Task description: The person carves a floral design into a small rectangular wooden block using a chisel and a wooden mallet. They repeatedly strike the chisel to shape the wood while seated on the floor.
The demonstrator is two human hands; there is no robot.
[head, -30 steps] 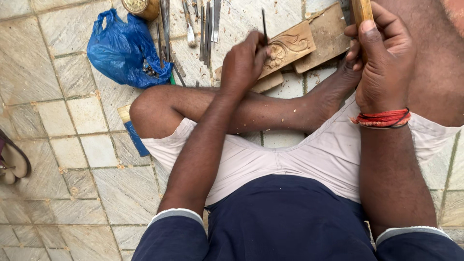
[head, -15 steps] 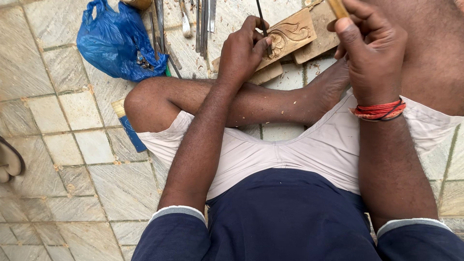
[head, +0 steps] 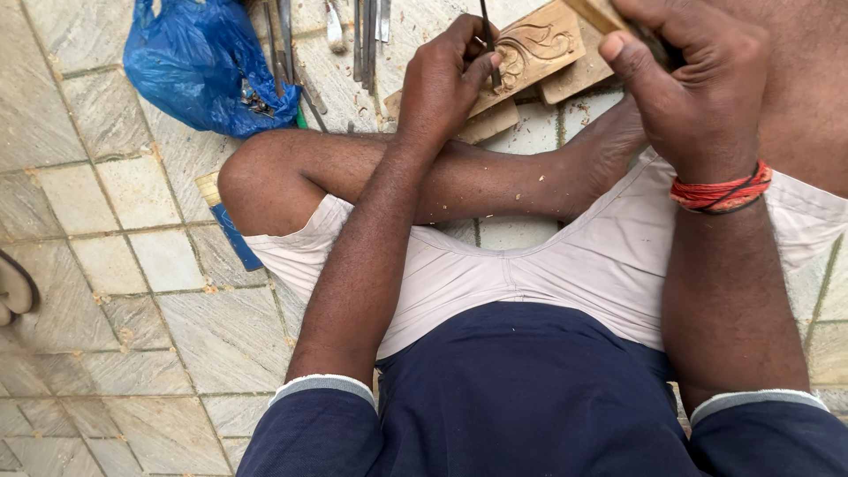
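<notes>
Left hand [head: 446, 75] was clamped on a thin chisel [head: 488, 40], tip on the carved wooden block [head: 534, 49] lying on the floor [head: 115, 265] ahead. Right hand [head: 693, 84], closed on a wooden mallet [head: 601, 13], hung just right of the chisel, shaft near upright.

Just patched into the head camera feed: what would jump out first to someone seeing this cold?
The left hand pinching a thin dark metal chisel upright on a carved pale wooden block at top centre. At top right, the right hand grips a pale wooden handle. A crumpled blue plastic bag lies on the stone tiles at top left, beside a row of metal tools.
</notes>
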